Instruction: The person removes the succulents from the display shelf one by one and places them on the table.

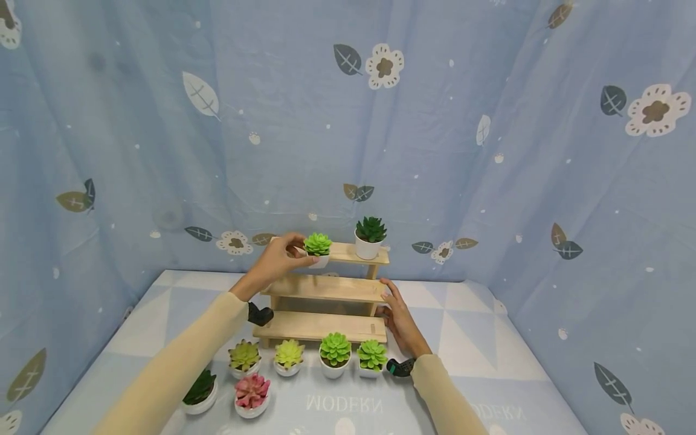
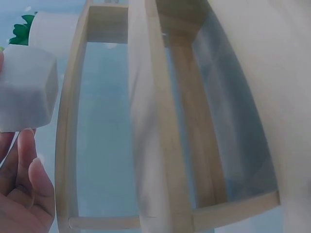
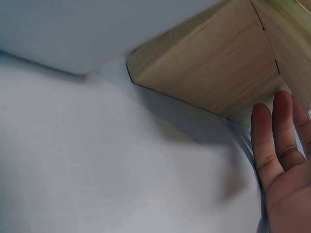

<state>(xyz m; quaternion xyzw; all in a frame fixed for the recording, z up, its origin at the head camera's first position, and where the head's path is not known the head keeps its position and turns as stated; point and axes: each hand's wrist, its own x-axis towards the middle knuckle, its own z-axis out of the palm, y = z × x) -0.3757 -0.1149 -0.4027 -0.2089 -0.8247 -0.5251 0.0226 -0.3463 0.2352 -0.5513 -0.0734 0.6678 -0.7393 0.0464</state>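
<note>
My left hand (image 1: 278, 260) pinches the white pot (image 2: 29, 90) of a bright green succulent (image 1: 318, 244) at the top tier of a three-tier wooden plant stand (image 1: 326, 287). In the left wrist view the pot looks square-sided, with fingers round its edge. A dark green succulent in a white pot (image 1: 368, 248) stands at the right end of that tier. Beside the stand's right side, my right hand (image 1: 401, 319) has its fingertips at the end of the middle shelf. Its fingers (image 3: 262, 141) look nearly straight in the right wrist view.
In front of the stand, potted succulents line the table: a yellow-green one with reddish tips (image 1: 244, 357), a pale yellow-green one (image 1: 288, 355) and two bright green ones (image 1: 335, 350). A pink one (image 1: 252, 393) and a dark green one (image 1: 200, 389) sit nearer. A patterned curtain (image 1: 304, 121) hangs behind.
</note>
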